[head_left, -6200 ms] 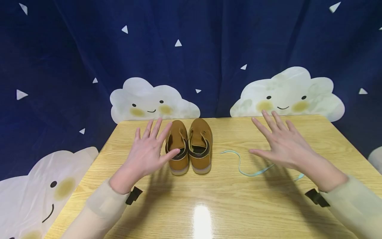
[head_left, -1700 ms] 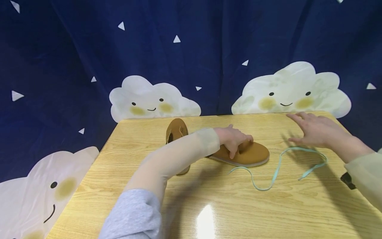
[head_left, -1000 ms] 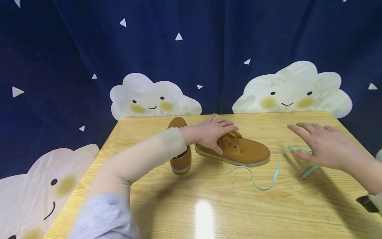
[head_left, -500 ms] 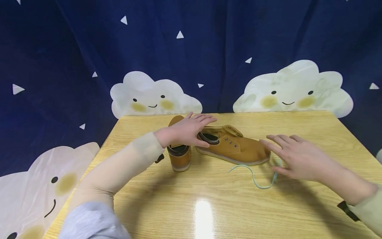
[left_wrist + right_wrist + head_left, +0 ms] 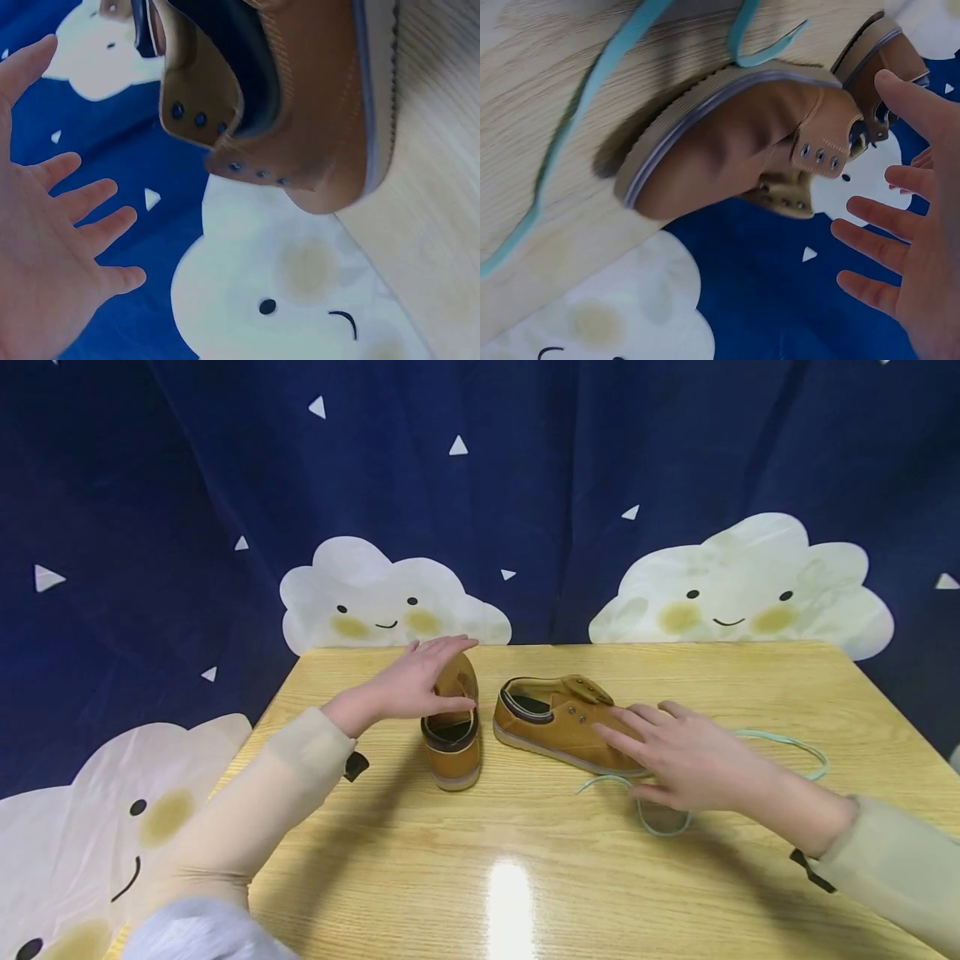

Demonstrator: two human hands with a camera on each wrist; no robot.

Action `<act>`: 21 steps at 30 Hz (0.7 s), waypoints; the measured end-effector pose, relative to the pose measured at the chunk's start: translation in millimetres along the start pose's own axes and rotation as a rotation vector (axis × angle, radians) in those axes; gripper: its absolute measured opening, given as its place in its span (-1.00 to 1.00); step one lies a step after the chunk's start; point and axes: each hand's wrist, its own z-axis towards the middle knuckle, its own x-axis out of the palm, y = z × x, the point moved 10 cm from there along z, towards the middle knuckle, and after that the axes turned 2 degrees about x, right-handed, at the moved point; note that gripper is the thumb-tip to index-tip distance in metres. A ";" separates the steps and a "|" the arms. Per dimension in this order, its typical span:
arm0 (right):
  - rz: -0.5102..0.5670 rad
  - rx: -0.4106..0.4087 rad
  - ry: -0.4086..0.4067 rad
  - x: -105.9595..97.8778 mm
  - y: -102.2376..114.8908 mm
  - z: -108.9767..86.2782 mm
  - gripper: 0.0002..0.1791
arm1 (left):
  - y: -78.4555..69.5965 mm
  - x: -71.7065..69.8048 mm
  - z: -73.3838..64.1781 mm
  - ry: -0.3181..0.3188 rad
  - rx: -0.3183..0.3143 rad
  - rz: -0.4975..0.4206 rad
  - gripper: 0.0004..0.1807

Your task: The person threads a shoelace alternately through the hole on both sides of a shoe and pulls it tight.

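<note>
A tan lace-up shoe (image 5: 453, 766) points away from me on the table, its laces out. My left hand (image 5: 408, 685) hovers over it with spread fingers, apart from the shoe in the left wrist view. To its right, the matching shoe (image 5: 543, 735) lies turned, toe to the right, with its far eyelet flap folded outward. Over the toe of that shoe is my right hand (image 5: 686, 756), fingers extended and holding nothing; the right wrist view shows a gap between them. A pale turquoise shoelace (image 5: 787, 741) curves on the table, partly hidden beneath the right hand.
The light wooden table (image 5: 420, 868) ends at a dark blue curtain (image 5: 555, 502) printed with smiling clouds. A bright light reflection (image 5: 510, 906) shows on the near tabletop.
The right-hand shoe was moved from beside its pair and turned sideways by the left hand, which then released it and moved left over the other shoe. The right hand has moved left.
</note>
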 end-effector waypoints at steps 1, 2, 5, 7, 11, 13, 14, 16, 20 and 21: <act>-0.002 -0.009 0.005 0.6 2.2 2.5 -0.05 | 3.2 -1.2 -3.3 -0.010 -0.006 -0.011 -0.05; 0.001 -0.017 0.007 1.2 4.5 5.0 -0.05 | 6.1 -2.4 -6.6 -0.020 -0.012 -0.021 -0.05; 0.016 -0.041 0.012 4.0 11.7 11.9 -0.05 | 13.6 -5.7 -16.7 -0.057 -0.027 -0.047 -0.06; 0.024 -0.057 0.016 6.5 16.8 15.9 -0.06 | 18.6 -5.9 -23.7 -0.077 -0.037 -0.066 -0.06; 0.029 -0.076 0.034 14.9 26.9 22.9 -0.11 | 26.9 -3.2 -37.5 -0.103 -0.070 -0.099 -0.05; 0.010 -0.093 0.033 20.3 32.4 25.6 -0.14 | 29.2 -0.4 -43.2 -0.104 -0.086 -0.112 -0.05; 0.008 -0.104 0.027 22.6 35.4 26.7 -0.15 | 29.5 0.9 -45.6 -0.105 -0.091 -0.116 -0.05; -0.003 -0.129 0.010 27.3 41.1 28.2 -0.21 | 29.5 3.8 -49.7 -0.102 -0.096 -0.122 -0.05; 0.001 -0.171 -0.050 33.7 50.0 29.0 -0.43 | 27.5 9.0 -55.5 -0.109 -0.093 -0.129 -0.05; -0.001 -0.177 -0.056 36.0 51.6 29.2 -0.51 | 26.5 10.1 -56.7 -0.111 -0.089 -0.129 -0.05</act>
